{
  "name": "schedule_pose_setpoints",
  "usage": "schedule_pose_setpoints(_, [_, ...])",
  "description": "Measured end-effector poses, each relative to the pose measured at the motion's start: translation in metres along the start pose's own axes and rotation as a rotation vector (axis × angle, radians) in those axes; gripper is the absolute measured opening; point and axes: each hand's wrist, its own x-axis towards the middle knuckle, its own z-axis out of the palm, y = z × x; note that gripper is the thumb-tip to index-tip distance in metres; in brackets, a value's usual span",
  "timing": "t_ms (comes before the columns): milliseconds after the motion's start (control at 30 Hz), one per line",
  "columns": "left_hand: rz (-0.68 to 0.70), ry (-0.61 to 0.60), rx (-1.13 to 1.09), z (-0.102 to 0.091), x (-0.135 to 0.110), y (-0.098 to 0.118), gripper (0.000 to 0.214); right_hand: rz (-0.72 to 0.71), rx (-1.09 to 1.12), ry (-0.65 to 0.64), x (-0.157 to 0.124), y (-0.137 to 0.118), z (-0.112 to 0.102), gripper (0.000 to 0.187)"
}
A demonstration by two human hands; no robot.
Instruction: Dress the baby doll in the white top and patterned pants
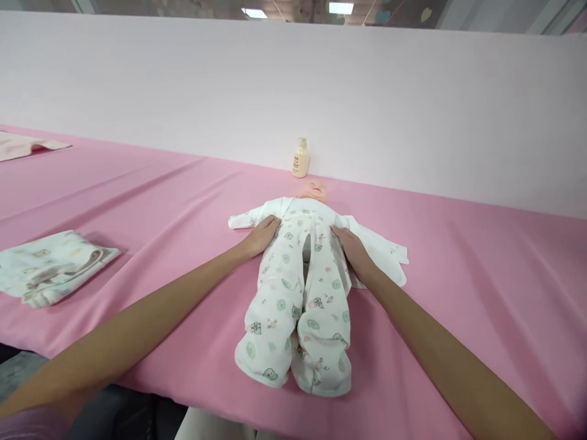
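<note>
A baby doll [314,190] lies on its back, its head away from me. It wears a white long-sleeved baby top [376,250], sleeves spread to both sides, and white baby trousers [279,305] printed with small green animals. The trousers have a split at the crotch, and their legs point towards me. At the left side of the waist, my left hand [265,235] is closed on the trousers' edge. My right hand [352,247] grips the trousers at the opposite side of the waist. Some fingertips of both hands are hidden by the cloth.
A cream pump bottle [301,160] stands behind the doll's head against the white wall [293,85]. Folded printed cloth [55,266] lies at the left, with a pale pink cloth [27,145] farther back. Pink sheeting [458,275] with creases covers the table.
</note>
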Motion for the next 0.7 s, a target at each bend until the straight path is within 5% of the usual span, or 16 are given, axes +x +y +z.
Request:
schedule_pose_setpoints(200, [-0.136, 0.019, -0.143, 0.002, -0.003, 0.0, 0.03, 0.188, 0.349, -0.128, -0.017, -0.004, 0.008, 0.033])
schedule_pose_setpoints(400, [-0.174, -0.143, -0.54, 0.009, -0.009, 0.008, 0.033, 0.019, 0.356, -0.169, -0.013, -0.007, 0.009, 0.033])
schedule_pose_setpoints(700, [-0.013, -0.077, -0.324, -0.004, 0.004, -0.001, 0.02, -0.014, 0.258, -0.137, 0.0, -0.004, -0.005, 0.035])
